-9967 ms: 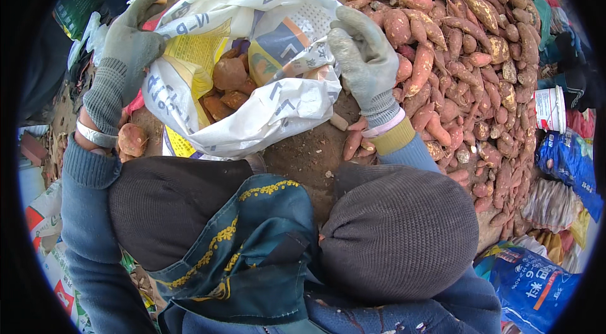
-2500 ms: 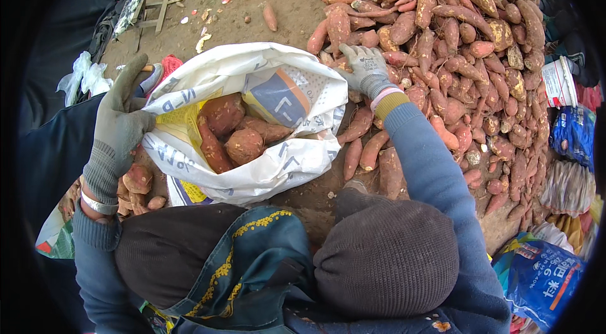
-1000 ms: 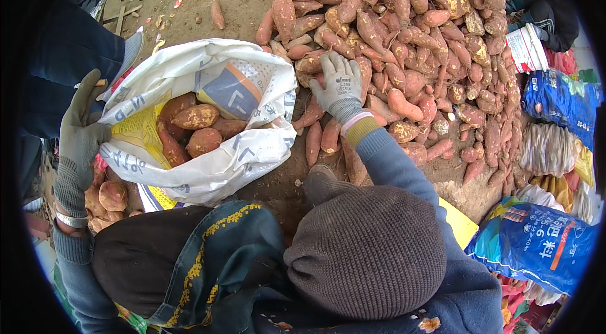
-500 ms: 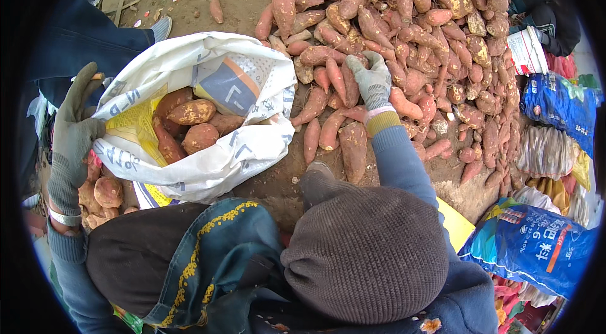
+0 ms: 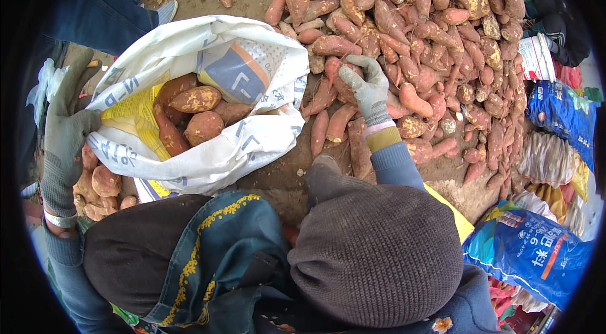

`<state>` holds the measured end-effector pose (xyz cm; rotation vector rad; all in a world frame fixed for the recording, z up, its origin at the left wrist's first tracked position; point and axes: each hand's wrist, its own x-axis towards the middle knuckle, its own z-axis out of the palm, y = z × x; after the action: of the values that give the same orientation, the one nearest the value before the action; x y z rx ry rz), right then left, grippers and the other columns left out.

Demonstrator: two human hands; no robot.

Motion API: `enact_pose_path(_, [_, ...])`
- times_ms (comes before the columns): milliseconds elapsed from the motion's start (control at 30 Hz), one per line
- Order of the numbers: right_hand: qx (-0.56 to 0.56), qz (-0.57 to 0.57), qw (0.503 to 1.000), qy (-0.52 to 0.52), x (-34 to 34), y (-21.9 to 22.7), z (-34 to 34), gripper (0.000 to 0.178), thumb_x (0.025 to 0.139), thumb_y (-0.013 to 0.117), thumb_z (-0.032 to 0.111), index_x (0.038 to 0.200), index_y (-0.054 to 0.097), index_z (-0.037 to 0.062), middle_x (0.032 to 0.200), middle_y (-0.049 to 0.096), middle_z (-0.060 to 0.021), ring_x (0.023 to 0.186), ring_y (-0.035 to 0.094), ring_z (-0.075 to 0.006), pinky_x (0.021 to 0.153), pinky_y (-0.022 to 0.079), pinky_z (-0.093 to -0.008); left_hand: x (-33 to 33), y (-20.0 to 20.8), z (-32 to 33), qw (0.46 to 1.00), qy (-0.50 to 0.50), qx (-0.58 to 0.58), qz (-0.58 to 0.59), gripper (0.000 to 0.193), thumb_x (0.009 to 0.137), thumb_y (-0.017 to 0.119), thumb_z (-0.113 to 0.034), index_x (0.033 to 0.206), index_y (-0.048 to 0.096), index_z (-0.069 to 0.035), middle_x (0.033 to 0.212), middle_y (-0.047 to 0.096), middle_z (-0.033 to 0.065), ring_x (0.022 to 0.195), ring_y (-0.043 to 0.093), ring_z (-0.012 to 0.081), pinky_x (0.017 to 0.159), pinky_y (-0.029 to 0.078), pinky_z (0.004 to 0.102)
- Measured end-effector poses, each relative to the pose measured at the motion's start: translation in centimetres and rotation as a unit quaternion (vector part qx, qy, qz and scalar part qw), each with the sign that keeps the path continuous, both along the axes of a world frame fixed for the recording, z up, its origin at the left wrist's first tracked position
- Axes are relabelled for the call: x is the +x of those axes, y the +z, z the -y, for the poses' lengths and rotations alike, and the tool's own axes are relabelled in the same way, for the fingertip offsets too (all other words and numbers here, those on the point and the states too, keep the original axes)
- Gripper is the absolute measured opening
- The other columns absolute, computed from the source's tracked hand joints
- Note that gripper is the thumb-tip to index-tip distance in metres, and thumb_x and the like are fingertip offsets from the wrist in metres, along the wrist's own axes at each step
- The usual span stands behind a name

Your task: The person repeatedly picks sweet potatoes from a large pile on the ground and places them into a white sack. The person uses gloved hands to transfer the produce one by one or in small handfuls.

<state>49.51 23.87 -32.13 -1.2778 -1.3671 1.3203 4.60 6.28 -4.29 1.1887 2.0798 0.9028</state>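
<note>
My right hand (image 5: 367, 87), in a grey glove, has its thumb and fingers closed round a reddish sweet potato (image 5: 341, 87) at the near left side of a large heap (image 5: 423, 37) of them. Part of that sweet potato is hidden by the fingers. To the left stands a white printed plastic sack (image 5: 252, 151) with its mouth wide, and several sweet potatoes (image 5: 203, 127) lie inside on a yellow patch. My left hand (image 5: 66, 129), gloved too, is at the sack's left rim. Its fingers are stretched out and apart from the thumb, which touches the rim.
Dark and brown ribbed cloth covers my bent knees (image 5: 379, 252) in front. More sweet potatoes (image 5: 104, 182) lie below the sack. Another person's blue trouser leg (image 5: 113, 12) is at far left. Blue sacks (image 5: 530, 252) and a white bucket (image 5: 536, 58) stand at right.
The view has shifted a little. My right fingers, earlier resting on the heap, have come slightly left and down and closed round a sweet potato. My left hand stays at the sack's rim.
</note>
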Motion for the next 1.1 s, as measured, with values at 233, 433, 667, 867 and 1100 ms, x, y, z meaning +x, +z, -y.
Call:
enact_pose_path(233, [0.120,0.229,0.961,0.094,-3.4,-1.1,2.9,0.034,0.079,0.076,0.019,0.111,0.075,0.0088,0.110,0.071,-0.0146,0.103,0.069,-0.0309,0.095,0.053,-0.0409,0.0,0.1,0.1,0.999,0.024,-0.023,-0.024,0.101,0.059,0.055,0.016,0.157,0.042,-0.006,0.157,0.047,0.0186,0.130,0.061,0.0333,0.102,0.058,0.0378])
enact_pose_path(433, [0.043,0.166,0.983,0.062,-2.2,-0.1,3.2,0.057,0.085,0.077,0.036,0.133,0.064,0.0098,0.127,0.066,-0.0169,0.117,0.064,-0.0357,0.103,0.050,-0.0465,0.2,0.1,0.0,0.999,0.021,-0.025,-0.018,0.099,0.062,0.055,0.020,0.156,0.044,-0.008,0.156,0.049,0.0166,0.130,0.061,0.0316,0.100,0.059,0.0377])
enact_pose_path(667, [0.157,0.454,0.844,0.238,1.1,1.5,3.9,0.094,0.072,0.085,0.040,0.153,0.043,0.0162,0.143,0.056,-0.0168,0.133,0.052,-0.0374,0.117,0.037,-0.0477,1.3,0.3,-0.8,0.999,0.034,-0.020,0.007,0.095,0.067,0.055,0.021,0.156,0.044,-0.009,0.155,0.050,0.0146,0.117,0.067,0.0224,0.089,0.061,0.0284])
enact_pose_path(867, [0.107,-0.051,0.993,-0.019,-4.5,8.5,6.9,0.094,0.071,0.090,0.009,0.149,0.039,-0.0018,0.135,0.057,-0.0192,0.120,0.064,-0.0275,0.100,0.056,-0.0377,2.7,1.2,-0.5,0.999,0.019,-0.027,0.009,0.094,0.069,0.057,0.022,0.157,0.042,-0.006,0.152,0.053,0.0110,0.112,0.064,0.0168,0.088,0.057,0.0254])
enact_pose_path(1100, [0.392,0.064,0.888,0.231,-15.3,11.8,6.5,0.061,0.084,0.076,0.034,0.137,0.058,0.0086,0.134,0.062,-0.0178,0.125,0.059,-0.0380,0.110,0.044,-0.0475,1.2,0.2,-1.2,0.999,0.013,-0.039,-0.003,0.096,0.072,0.055,0.025,0.159,0.039,-0.011,0.157,0.048,0.0128,0.107,0.068,0.0181,0.086,0.059,0.0260])
